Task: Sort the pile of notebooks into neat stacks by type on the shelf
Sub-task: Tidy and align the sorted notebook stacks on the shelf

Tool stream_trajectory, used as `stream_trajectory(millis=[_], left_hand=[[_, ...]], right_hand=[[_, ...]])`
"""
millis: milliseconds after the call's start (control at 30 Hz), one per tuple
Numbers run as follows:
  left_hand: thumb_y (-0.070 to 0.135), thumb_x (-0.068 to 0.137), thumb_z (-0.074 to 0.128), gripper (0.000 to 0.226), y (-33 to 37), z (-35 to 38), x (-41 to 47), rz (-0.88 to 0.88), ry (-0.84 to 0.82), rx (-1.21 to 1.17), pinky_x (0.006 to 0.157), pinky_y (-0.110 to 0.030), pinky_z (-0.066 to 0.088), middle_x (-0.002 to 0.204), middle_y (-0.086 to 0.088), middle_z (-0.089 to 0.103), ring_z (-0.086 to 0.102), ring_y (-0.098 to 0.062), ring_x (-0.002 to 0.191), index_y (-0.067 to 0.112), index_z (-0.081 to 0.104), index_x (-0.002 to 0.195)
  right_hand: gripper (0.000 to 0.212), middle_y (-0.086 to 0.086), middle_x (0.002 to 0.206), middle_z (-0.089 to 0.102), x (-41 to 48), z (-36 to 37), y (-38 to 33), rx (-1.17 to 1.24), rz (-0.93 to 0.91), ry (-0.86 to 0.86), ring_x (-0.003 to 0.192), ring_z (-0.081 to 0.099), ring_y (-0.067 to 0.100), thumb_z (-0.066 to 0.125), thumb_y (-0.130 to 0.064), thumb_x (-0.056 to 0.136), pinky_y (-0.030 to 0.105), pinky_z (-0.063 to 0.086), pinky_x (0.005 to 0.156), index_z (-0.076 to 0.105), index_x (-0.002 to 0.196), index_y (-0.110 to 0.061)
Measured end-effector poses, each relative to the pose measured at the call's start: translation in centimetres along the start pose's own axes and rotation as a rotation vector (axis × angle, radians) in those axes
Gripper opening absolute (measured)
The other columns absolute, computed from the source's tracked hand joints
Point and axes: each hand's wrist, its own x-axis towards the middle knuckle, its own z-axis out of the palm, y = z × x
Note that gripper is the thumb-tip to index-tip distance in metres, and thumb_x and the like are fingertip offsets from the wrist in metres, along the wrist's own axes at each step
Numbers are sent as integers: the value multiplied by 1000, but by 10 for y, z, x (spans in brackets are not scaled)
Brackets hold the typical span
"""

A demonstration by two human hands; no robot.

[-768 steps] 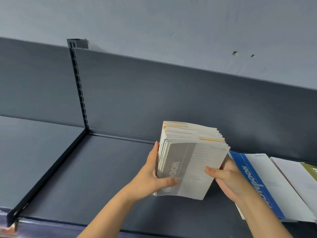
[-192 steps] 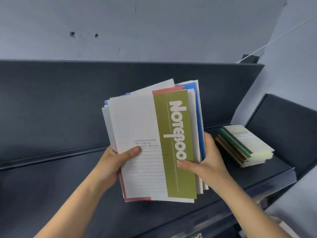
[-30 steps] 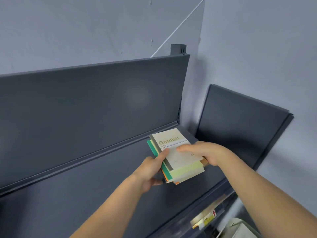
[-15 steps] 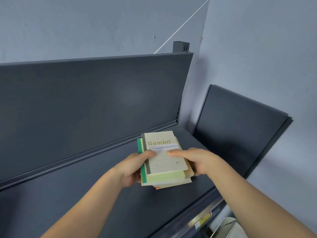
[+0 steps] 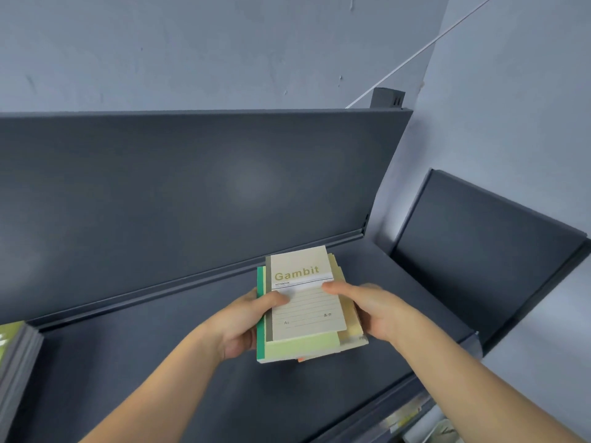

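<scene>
Small notebooks (image 5: 303,311) on shelf (image 5: 192,362), right of larger stack (image 5: 12,356).

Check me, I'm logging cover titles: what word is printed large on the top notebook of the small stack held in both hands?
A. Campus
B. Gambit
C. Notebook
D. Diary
B: the top notebook shows "Gambit" in gold letters, above both thumbs.
</scene>
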Motion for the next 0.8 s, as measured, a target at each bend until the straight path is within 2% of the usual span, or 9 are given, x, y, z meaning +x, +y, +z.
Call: stream_trajectory(millis=[100, 200, 367, 433, 500, 600, 667, 733, 800], left_hand=[[14, 93, 58, 32, -5, -10, -9, 43, -52, -24, 81, -42, 57, 108, -3, 74, 72, -21, 95, 24, 54, 122], [15, 77, 65, 52, -12, -18, -19, 93, -110, -18, 92, -48, 53, 117, -2, 71, 68, -24, 107, 29, 52, 126], [7, 66, 64, 65, -25, -27, -36, 239, -29, -55, 87, -38, 54, 117, -3, 71, 68, -24, 106, 23, 51, 127], [6, 65, 62, 64, -31, -35, -45, 312, 10, -7, 87, -35, 53, 116, -1, 71, 66, -23, 109, 23, 50, 126], [5, 65, 61, 66, -35, -45, -57, 398, 62, 57, 89, -33, 52, 116, 2, 70, 63, -23, 113, 27, 49, 127], [2, 68, 61, 90, -37, -63, -74, 530, 98, 201, 89, -24, 51, 127, 12, 63, 59, -8, 118, 46, 31, 140], [-1, 72, 62, 98, -40, -73, -81, 586, 92, 278, 92, -17, 47, 138, 20, 52, 51, -1, 125, 49, 18, 144], [0, 73, 67, 104, -46, -81, -86, 602, 95, 301, 98, -17, 44, 146, 26, 41, 43, -2, 133, 47, 10, 146], [8, 69, 77, 113, -51, -86, -88, 597, 100, 303, 104, -23, 43, 149, 28, 35, 40, -1, 136, 48, 5, 146]], right_hand=[[57, 5, 100, 74, -11, 12, 1, -53, -71, 22, 93, 70, 26, 84, -30, 63, 47, 57, 81, 62, 112, -12], [51, 0, 102, 69, -29, 24, 2, -100, -186, 50, 92, 67, 19, 80, -18, 72, 38, 55, 70, 53, 114, -19], [85, -10, 109, 63, -44, 47, 10, -202, -397, 38, 102, 61, 8, 85, -8, 59, 39, 52, 93, 40, 126, -32], [96, -16, 115, 59, -46, 57, 15, -216, -461, -3, 107, 57, 3, 86, -6, 55, 38, 51, 95, 35, 130, -39], [102, -22, 119, 57, -46, 69, 22, -220, -541, -73, 112, 54, -2, 83, -4, 53, 30, 52, 92, 33, 131, -47], [100, -23, 116, 60, -44, 87, 32, -252, -653, -175, 110, 55, -6, 76, 4, 55, 20, 53, 77, 34, 123, -57], [101, -16, 114, 62, -43, 99, 37, -236, -649, -222, 107, 58, 3, 73, 5, 56, 31, 58, 65, 35, 127, -56], [101, -16, 114, 61, -43, 106, 40, -225, -636, -261, 105, 59, 3, 72, 2, 55, 43, 58, 67, 33, 131, -53], [103, -23, 116, 59, -42, 108, 43, -244, -636, -284, 108, 56, -4, 72, -2, 55, 34, 59, 73, 27, 135, -50]])
